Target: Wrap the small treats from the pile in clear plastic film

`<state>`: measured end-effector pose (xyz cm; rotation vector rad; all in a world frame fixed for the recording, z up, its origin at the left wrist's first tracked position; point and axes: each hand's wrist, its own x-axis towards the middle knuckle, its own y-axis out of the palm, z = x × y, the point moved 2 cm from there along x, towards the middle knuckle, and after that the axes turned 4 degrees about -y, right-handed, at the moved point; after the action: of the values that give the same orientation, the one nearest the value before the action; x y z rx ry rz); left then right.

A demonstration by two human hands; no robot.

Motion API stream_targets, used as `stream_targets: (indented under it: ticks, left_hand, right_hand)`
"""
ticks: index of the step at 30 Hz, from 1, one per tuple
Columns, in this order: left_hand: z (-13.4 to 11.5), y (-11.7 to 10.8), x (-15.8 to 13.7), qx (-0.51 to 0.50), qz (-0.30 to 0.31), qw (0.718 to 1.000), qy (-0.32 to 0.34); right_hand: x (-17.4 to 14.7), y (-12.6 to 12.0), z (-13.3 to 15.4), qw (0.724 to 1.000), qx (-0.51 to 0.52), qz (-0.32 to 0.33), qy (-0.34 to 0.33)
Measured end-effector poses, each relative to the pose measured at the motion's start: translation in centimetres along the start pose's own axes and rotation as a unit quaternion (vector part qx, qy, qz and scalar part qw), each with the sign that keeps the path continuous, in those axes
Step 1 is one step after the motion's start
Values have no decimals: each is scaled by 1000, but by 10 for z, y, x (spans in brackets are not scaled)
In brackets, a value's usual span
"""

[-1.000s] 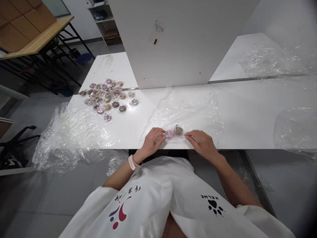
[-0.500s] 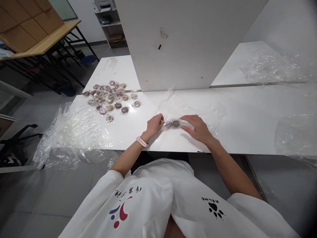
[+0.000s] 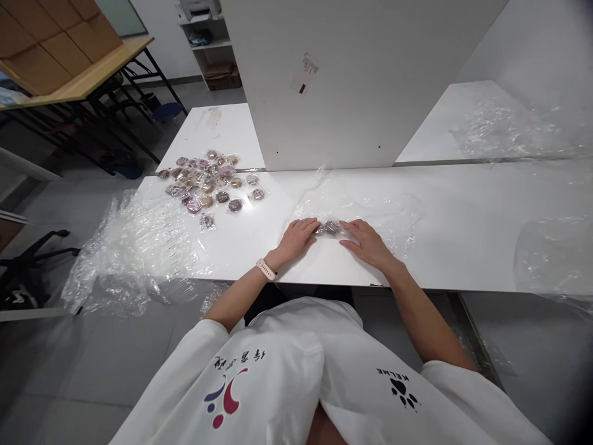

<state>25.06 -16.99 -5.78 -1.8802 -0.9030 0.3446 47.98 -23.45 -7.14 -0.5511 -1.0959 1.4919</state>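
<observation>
A small dark wrapped piece (image 3: pixel 332 227) lies in clear plastic on the white table, between my two hands. My left hand (image 3: pixel 296 240), with a pale band at the wrist, rests flat over the left end of this wrapped bundle, fingers stretched out. What lies under its fingertips is mostly hidden. At the bundle's right end, my right hand (image 3: pixel 367 242) touches the plastic with its fingertips, the thumb held apart. Clear plastic sheeting (image 3: pixel 370 204) spreads behind and to the right of the hands.
Many small wrapped pieces (image 3: pixel 204 179) are heaped at the table's left. A stack of clear plastic bags (image 3: pixel 143 253) hangs over the front left edge. A tall white panel (image 3: pixel 343 93) rises behind the table (image 3: pixel 463 235). More crumpled plastic (image 3: pixel 556 253) lies at the right.
My left hand has gone from curled fingers at the bundle's left end to lying flat over it, hiding a pinkish piece. My right hand has barely shifted.
</observation>
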Motion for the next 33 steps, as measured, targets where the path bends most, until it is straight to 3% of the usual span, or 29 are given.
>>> stream_targets:
  ticks: [4, 6, 9, 13, 15, 17, 19, 21, 23, 26, 29, 33]
  left_hand:
    - [14, -3, 9, -16, -24, 1000, -9]
    - [12, -7, 5, 12, -14, 999, -28]
    - [4, -11, -2, 42, 14, 998, -51]
    - [-2, -11, 13, 32, 95, 992, -75]
    - [-3, -13, 28, 39, 131, 987, -89]
    - [-6, -19, 40, 57, 121, 986, -104]
    - [-12, -28, 39, 86, 50, 990, -98]
    - [-21, -34, 24, 100, -28, 993, -51]
    - [-28, -31, 1, 88, -55, 994, 29]
    - [-28, -15, -26, 64, -16, 994, 88]
    - [-15, -4, -21, 39, 10, 999, 29]
    - [1, -13, 24, -11, 31, 997, -77]
  right_hand:
    - [-14, -12, 3, 995, -80, -36, 38]
    - [-24, -21, 12, 996, -73, -30, 37]
    - [-35, -39, 26, 997, 22, 31, 62]
    - [-30, -53, 23, 971, 130, 126, 154]
    - [-21, -53, 14, 967, 92, 123, 205]
    - [-15, -51, 6, 967, -12, 68, 245]
    - [-15, -48, 8, 966, -121, -35, 225]
    - [-22, -43, 18, 968, -166, -128, 141]
    - [-33, -31, 30, 977, -149, -145, 47]
    - [-43, -10, 42, 989, -103, -103, -33]
    - [-38, 1, 37, 992, -76, -100, 2]
    - [-7, -9, 16, 989, 25, -98, 112]
